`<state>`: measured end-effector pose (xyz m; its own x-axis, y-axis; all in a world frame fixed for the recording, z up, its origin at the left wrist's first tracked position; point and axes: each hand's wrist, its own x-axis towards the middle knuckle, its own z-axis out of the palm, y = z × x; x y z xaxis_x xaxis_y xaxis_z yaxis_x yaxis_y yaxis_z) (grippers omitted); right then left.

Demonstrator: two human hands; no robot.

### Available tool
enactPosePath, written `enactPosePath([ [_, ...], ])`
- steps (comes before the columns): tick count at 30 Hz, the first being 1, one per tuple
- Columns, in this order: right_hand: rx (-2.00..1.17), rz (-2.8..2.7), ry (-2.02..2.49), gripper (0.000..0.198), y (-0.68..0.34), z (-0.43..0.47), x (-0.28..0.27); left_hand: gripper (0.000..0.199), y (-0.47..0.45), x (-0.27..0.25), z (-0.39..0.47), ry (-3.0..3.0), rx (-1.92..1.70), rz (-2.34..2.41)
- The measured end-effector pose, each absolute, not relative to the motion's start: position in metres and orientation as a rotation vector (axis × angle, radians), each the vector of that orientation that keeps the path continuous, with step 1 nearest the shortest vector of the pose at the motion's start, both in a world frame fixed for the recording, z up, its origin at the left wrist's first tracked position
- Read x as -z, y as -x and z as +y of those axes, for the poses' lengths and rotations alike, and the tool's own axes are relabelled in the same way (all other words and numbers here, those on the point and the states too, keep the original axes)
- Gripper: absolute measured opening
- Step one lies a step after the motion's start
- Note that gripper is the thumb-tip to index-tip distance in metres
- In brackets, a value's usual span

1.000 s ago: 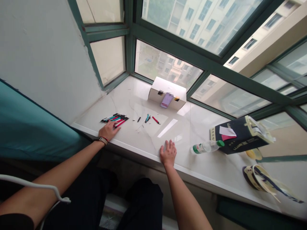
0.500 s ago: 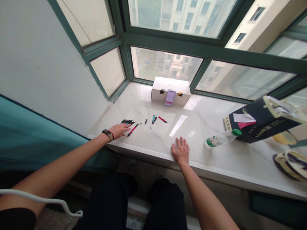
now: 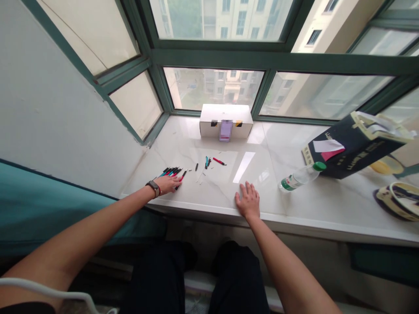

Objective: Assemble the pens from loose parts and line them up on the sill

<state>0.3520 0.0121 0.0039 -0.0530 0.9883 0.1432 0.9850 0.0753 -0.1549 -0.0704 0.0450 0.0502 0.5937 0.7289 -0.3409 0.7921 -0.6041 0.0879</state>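
Observation:
My left hand [image 3: 167,184] lies over the near ends of a row of pens [image 3: 170,170] on the left of the white marble-look sill. Its fingers are stretched out, with the tips at a red and black pen [image 3: 181,178]; whether they press on it is hard to tell. My right hand [image 3: 248,201] rests flat near the sill's front edge, fingers apart and holding nothing. Between the hands, farther back, are a short black piece [image 3: 197,167], a small cluster of teal and black pen parts [image 3: 207,162] and a red pen [image 3: 219,161].
A white box [image 3: 225,114] stands against the window with a purple phone-like object [image 3: 225,131] leaning on its front. To the right are a plastic bottle [image 3: 303,177] with a green cap, a dark paper bag [image 3: 347,150] and a round cream and navy item [image 3: 397,200].
My left hand has shifted right over the pens, toward the red and black pen, which now lies closer to the row. My right hand stays in place; the camera view has turned slightly.

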Motion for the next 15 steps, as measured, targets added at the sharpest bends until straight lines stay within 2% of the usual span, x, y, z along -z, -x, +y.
enactPosePath([
  [15,-0.018,-2.138,1.994,0.051,-0.353,0.011,-0.007,0.031,0.05,-0.06,0.047,-2.379,0.636,1.439],
])
